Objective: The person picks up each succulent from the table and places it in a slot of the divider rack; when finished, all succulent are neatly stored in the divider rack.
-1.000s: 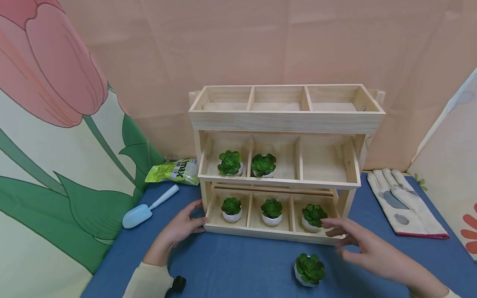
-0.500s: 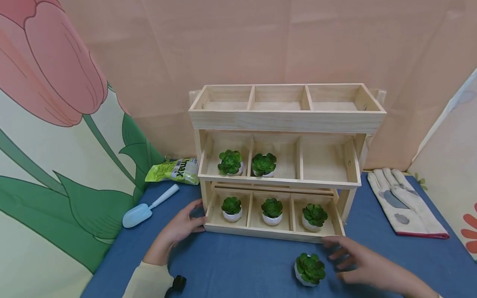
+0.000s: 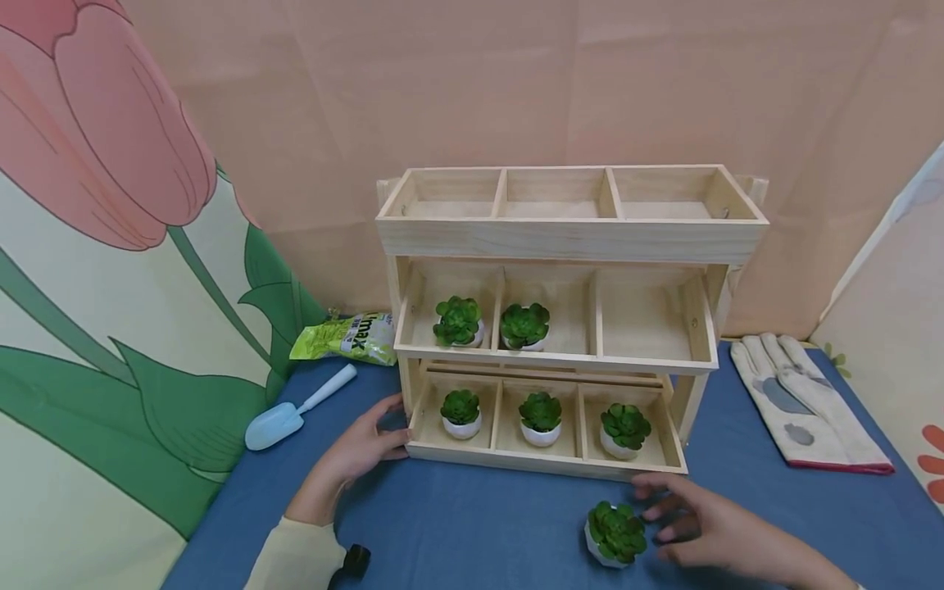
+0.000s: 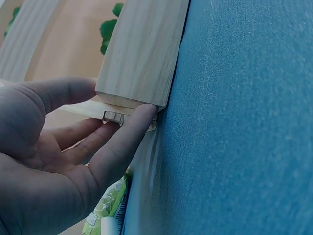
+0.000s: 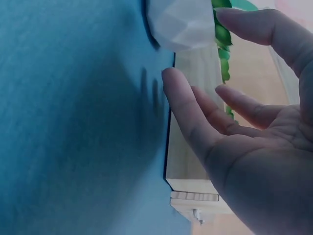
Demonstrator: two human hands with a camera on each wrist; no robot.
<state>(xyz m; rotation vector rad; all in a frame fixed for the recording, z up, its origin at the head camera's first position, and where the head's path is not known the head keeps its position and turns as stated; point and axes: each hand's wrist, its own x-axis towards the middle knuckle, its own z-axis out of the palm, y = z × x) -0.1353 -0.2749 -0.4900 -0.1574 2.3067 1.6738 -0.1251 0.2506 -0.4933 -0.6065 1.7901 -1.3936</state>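
Observation:
My left hand [image 3: 363,447] holds the lower left corner of a three-tier wooden plant stand [image 3: 571,240]. In the left wrist view its thumb and fingers [image 4: 122,142] lie around the end of the bottom box. My right hand [image 3: 711,524] hovers with spread, slightly bent fingers just right of a potted succulent [image 3: 616,533] on the blue cloth. That succulent's white faceted pot [image 5: 181,22] shows in the right wrist view, near the fingertips but not in the grasp. Each bottom compartment holds a small succulent [image 3: 541,414]; the middle tier has one in its left [image 3: 458,321] and centre [image 3: 525,326] compartments.
A light blue trowel [image 3: 276,424] and a green printed bag [image 3: 347,338] lie left of the stand. Folded work gloves [image 3: 811,401] lie to its right. The blue cloth [image 3: 457,524] covers the table, with printed backdrops behind.
My right hand has moved down from the bottom right compartment to beside the front succulent. The left hand stays at the stand's corner.

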